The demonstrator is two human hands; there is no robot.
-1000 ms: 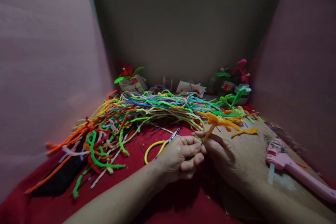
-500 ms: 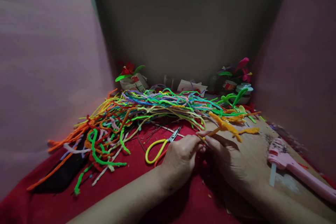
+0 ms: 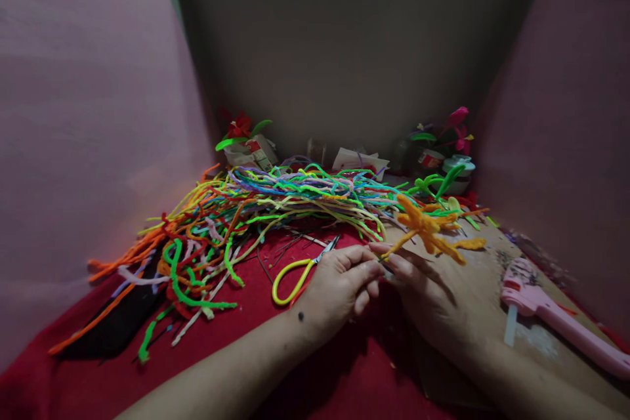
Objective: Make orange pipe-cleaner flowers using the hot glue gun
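Note:
My left hand (image 3: 339, 289) and my right hand (image 3: 428, 295) meet over the red cloth (image 3: 344, 374), both pinched on the thin stem of an orange pipe-cleaner flower (image 3: 426, 228). The flower head rises up and to the right of my fingertips, its petals spread. Just left of my left hand lie yellow-handled scissors (image 3: 300, 270), blades pointing up and right. A big tangled heap of coloured pipe cleaners (image 3: 256, 210) stretches across the cloth behind my hands.
A pink glue gun (image 3: 551, 318) lies on a brown board (image 3: 477, 275) at the right. Finished flowers stand in small pots at the back left (image 3: 241, 138) and back right (image 3: 450, 144). Pink walls close in on both sides.
The flower head has turned and lifted slightly, its petals now fanning upward to the right. My left fingers have shifted along the stem; both hands stay in the same place.

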